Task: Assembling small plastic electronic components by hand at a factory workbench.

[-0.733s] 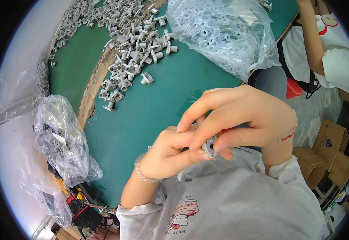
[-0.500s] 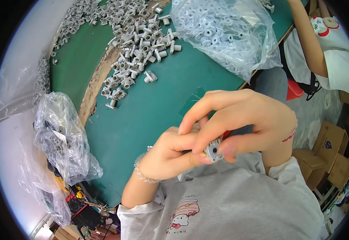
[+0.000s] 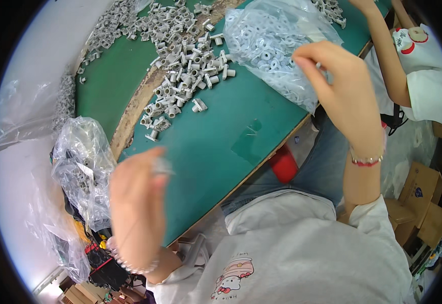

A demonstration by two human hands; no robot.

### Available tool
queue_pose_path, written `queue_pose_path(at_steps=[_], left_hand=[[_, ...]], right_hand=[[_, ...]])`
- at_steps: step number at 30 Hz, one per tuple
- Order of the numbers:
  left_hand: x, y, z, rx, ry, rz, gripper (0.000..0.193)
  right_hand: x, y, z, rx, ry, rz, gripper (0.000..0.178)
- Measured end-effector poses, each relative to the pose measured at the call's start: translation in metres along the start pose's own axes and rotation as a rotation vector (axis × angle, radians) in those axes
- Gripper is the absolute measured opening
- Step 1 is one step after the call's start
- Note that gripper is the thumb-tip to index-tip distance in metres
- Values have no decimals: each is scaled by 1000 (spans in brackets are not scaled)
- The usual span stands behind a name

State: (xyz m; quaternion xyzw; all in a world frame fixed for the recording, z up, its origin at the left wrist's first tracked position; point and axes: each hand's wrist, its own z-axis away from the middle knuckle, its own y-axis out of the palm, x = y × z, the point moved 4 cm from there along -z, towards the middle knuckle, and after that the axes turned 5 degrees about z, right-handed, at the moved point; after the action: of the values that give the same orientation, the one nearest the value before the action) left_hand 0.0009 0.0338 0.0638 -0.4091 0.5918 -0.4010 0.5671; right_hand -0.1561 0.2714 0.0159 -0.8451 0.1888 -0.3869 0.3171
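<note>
My left hand (image 3: 139, 202), smeared by motion, is over the left part of the green table with its fingers closed. At its fingertips shows a blurred small grey plastic fitting (image 3: 163, 166). My right hand (image 3: 340, 86) is at the near right side of a clear plastic bag (image 3: 327, 31) full of white plastic washers (image 3: 267, 55). Its thumb and forefinger come together in a pinch; whatever may be between them is too small to make out. A heap of grey plastic fittings (image 3: 185, 71) spreads across the table beyond my left hand.
A wooden strip (image 3: 135, 104) divides the green table (image 3: 216, 137). Crumpled clear bags (image 3: 84, 172) hang at the left. Another person's arm (image 3: 390, 61) reaches in at the far right. Cardboard boxes (image 3: 417, 195) stand at the lower right, and something red (image 3: 283, 164) lies below the table edge.
My hands were together around a grey fitting in front of my chest. Now they are apart: the left has swung left with a grey fitting, the right has moved up to the washer bag.
</note>
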Motion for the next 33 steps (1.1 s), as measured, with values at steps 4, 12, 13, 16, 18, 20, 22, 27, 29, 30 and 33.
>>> queue_pose_path(at_steps=[4, 12, 13, 16, 18, 20, 22, 27, 29, 30, 33], left_hand=[[79, -59, 53, -259, -392, -448, 27], [73, -48, 28, -583, -318, -402, 29], [53, -29, 10, -582, -248, -226, 27], [3, 32, -29, -455, 109, -105, 25], [-5, 57, -43, -443, 156, -121, 22], [-1, 73, -45, -414, 176, -149, 22], [3, 83, -41, -390, 144, -156, 24], [10, 88, -42, -388, 188, -129, 25], [13, 90, -41, -411, 173, -55, 23], [13, 90, -42, -408, 169, -55, 23], [15, 90, -43, -414, 155, -70, 23]], right_hand=[[-10, 22, -6, 163, 23, 170, 12], [-17, 36, -8, 131, -10, 206, 9], [-18, 38, -8, 137, -15, 199, 9], [-24, 38, -8, 187, 47, 191, 9], [-21, 36, -8, 222, -16, 225, 10], [-26, 40, -14, 248, -61, 236, 10], [-24, 37, -16, 350, -72, 224, 11], [-8, 34, -15, 386, 138, 341, 11], [-9, 32, -10, 288, 61, 361, 11], [-5, 26, -10, 190, 7, 291, 9], [6, 17, -9, 77, 10, 130, 5]])
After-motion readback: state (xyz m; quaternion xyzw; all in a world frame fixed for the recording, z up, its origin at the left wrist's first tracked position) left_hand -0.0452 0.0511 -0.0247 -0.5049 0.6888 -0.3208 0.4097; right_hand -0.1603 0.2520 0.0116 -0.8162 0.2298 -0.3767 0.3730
